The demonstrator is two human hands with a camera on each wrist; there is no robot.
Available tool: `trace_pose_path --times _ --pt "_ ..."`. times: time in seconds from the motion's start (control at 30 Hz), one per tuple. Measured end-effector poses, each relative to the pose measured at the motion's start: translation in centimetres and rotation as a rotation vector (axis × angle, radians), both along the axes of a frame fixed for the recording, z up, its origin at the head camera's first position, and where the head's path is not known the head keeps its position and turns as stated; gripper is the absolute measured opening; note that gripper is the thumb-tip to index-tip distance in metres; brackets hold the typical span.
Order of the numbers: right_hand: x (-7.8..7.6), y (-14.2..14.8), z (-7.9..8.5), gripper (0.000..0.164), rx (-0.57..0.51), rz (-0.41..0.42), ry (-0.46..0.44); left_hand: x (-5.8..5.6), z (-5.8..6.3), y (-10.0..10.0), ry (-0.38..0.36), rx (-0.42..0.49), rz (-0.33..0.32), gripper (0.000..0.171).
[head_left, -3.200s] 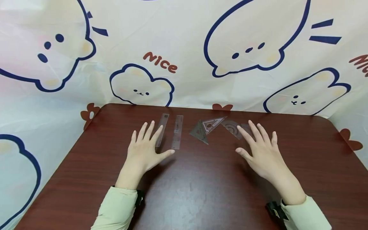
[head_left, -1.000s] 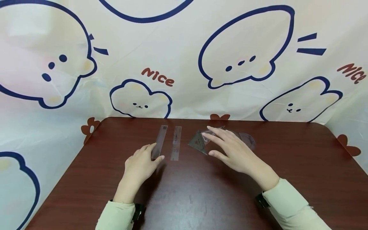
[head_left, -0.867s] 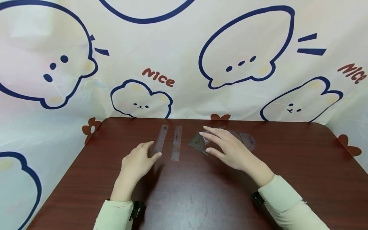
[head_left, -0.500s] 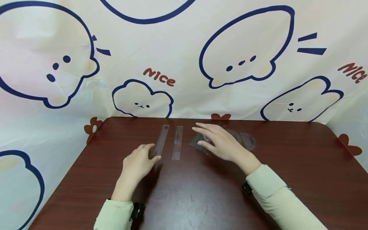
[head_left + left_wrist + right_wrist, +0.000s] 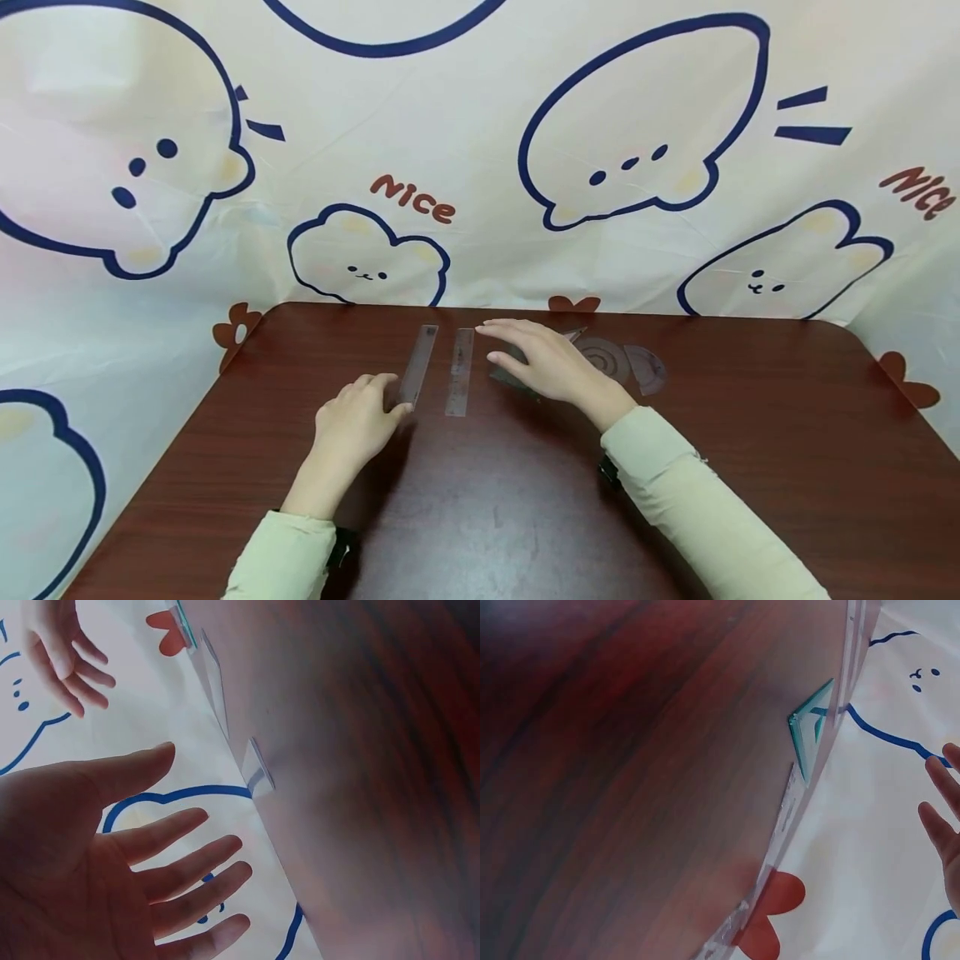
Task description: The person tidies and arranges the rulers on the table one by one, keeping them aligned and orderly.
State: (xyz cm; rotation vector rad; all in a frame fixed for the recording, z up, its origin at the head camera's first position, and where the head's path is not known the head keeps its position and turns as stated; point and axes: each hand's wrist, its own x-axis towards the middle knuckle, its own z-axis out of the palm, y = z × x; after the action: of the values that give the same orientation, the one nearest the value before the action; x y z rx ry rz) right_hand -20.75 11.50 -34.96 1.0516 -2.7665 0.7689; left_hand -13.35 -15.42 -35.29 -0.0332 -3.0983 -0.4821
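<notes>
My left hand point(image 5: 351, 429) hovers beside the lower end of a clear slanted ruler point(image 5: 421, 360), fingers loosely bent and apart from it. In the left wrist view its fingers point(image 5: 180, 874) are spread with nothing held. A second clear ruler point(image 5: 460, 372) lies just right of the first. Over the set squares is my right hand point(image 5: 546, 360), fingers extended leftward toward the second ruler's top end. Beneath it shows a greenish set square point(image 5: 510, 380), mostly hidden in the head view. Only a tip of the other set square point(image 5: 576, 334) shows past the hand.
Two clear protractors, a rounder-looking one point(image 5: 604, 357) and a half-round one point(image 5: 649, 370), lie right of my right hand. The dark brown table point(image 5: 480, 517) meets a cartoon-printed cloth point(image 5: 487, 167) behind and at both sides.
My right hand has swept left from the protractors across the set squares, uncovering the protractors. The left hand has drawn slightly back to the left with its fingers bent more. The tools lie where they were.
</notes>
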Motion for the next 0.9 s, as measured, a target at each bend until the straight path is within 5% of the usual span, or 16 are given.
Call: trace_pose_path --times 0.9 --pt "-5.2 -6.4 -0.8 0.031 0.023 -0.071 -0.203 -1.8 -1.1 -1.4 -0.018 -0.022 -0.074 0.045"
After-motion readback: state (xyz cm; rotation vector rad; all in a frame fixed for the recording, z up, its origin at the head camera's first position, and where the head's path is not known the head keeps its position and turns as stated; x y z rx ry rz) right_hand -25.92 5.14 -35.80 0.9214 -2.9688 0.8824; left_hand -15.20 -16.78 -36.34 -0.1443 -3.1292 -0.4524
